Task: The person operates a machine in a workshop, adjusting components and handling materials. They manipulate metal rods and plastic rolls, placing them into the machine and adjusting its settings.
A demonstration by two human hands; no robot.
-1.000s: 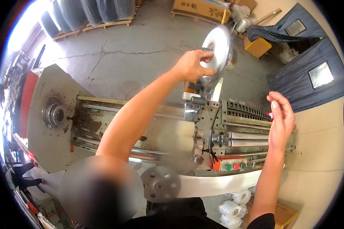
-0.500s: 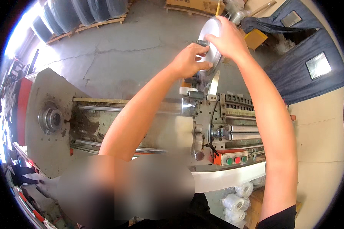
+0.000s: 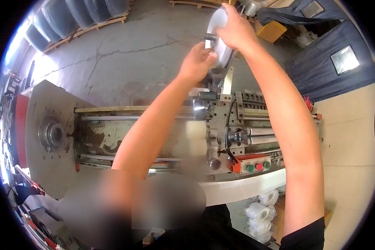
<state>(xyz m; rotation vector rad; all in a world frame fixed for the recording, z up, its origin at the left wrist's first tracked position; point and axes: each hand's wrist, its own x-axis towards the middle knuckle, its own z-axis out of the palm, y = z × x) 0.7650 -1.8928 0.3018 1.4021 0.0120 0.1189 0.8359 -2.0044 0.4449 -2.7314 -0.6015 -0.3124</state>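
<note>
We see a grey, cracked floor at the back and a cream wall at the right. Across the middle stretches our machine, its grey housing at the left, its rails running sideways. A dark curtain hangs beyond its right end. Blue wrapped drums stand on pallets at the upper left. A white band runs along the machine's near side, and by it, toward us, are white rolls. A yellow box sits by the curtain.

The white reel is upright beyond the machine's far edge, above a pale upright blade. Our right hand has its grip closed over the reel's upper right rim, thumb on the face. Our left hand is at the reel's lower left, fingers bent and grip narrow; we cannot tell whether it pinches anything.

An orange control box sits on the near side, right of centre. A dark shaft juts from the reel's face. Smallest are three buttons, green, red, green.
</note>
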